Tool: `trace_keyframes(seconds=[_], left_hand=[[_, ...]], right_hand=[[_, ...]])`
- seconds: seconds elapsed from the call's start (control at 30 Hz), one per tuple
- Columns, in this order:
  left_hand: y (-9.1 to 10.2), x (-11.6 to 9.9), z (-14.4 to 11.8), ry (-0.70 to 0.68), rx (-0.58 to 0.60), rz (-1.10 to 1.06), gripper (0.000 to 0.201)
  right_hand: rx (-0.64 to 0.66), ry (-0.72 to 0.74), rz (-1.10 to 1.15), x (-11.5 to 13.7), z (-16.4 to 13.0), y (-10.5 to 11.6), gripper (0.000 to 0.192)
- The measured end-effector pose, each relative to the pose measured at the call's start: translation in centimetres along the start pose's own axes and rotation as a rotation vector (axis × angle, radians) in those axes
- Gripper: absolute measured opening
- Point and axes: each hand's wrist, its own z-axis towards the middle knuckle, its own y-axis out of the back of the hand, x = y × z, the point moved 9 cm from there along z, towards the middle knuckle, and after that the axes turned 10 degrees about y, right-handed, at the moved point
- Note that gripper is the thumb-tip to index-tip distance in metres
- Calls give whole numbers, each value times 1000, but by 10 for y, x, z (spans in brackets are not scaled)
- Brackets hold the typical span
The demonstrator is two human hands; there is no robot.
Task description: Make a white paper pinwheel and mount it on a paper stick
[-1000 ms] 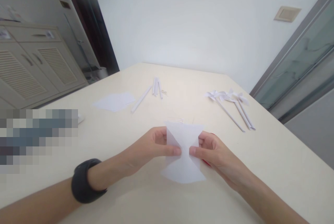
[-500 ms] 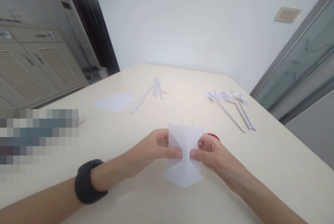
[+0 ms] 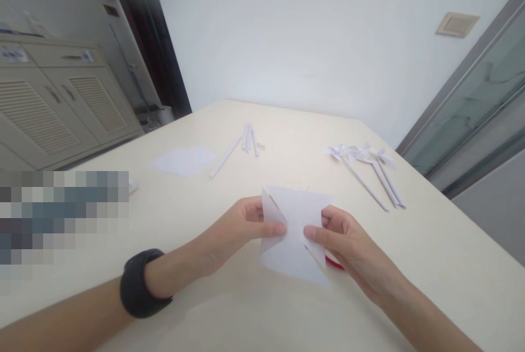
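Two hands, left hand, right hand, pinching white paper

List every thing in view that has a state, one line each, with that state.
paper sheet: partly folded, held above the table by both hands.
left hand: grip pinched on the sheet's left edge.
right hand: grip pinched on the sheet's right edge.
paper pinwheels: finished, lying flat on the table.
rolled paper sticks: lying loose, unused.
flat paper sheets: lying flat, unfolded.
cabinet doors: shut.
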Motion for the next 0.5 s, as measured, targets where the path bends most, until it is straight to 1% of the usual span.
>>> trace_keyframes(seconds=[0.1, 0.3, 0.37, 0.5], left_hand=[[5, -2, 0, 5, -61, 8, 34], [6, 5, 0, 25, -69, -20, 34], [6, 6, 0, 41, -77, -17, 34], [9, 0, -1, 7, -125, 0, 28]], right_hand=[[-37, 29, -34, 3, 2, 4, 39], [-61, 89, -152, 7, 4, 8, 33], [-57, 97, -164, 5, 4, 8, 34], [-30, 80, -215, -4, 6, 9, 35]])
